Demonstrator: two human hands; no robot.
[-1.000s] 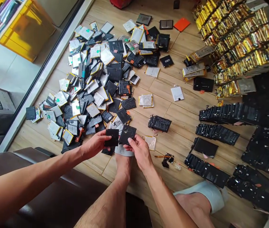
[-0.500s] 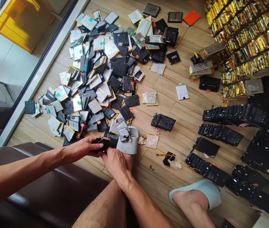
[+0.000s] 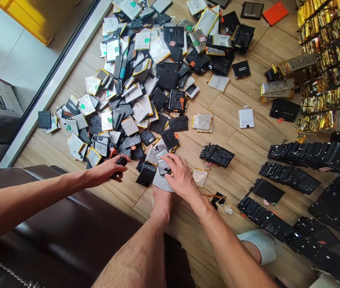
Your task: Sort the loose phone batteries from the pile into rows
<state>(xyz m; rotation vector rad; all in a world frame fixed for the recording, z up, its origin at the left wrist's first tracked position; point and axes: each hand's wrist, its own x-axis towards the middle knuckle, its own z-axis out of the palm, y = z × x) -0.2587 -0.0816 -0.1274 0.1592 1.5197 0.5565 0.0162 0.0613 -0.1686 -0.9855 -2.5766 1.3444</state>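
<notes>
My left hand (image 3: 107, 173) is closed on a small black phone battery (image 3: 121, 161), its index finger stretched out, at the near edge of a pile of loose batteries (image 3: 134, 92). My right hand (image 3: 182, 176) is over my left foot's grey slipper (image 3: 161, 182). Its fingers and thumb are curled on the edge of a silver phone battery (image 3: 161, 162) lying on the slipper. How firmly they grip is partly hidden. Beside the slipper, between my hands, a black flat battery (image 3: 146, 175) leans at the pile's edge.
Rows of black batteries (image 3: 305, 154) and gold-edged batteries (image 3: 323, 60) stand on the wooden floor to the right. A small black stack (image 3: 217, 155) sits nearer. My other slipper (image 3: 261, 244) is at lower right; a brown leather seat (image 3: 59, 224) is at lower left.
My hands were together on a black battery and are now apart. The right hand has moved up and right to the silver battery; the left has drawn slightly left. The camera view has shifted.
</notes>
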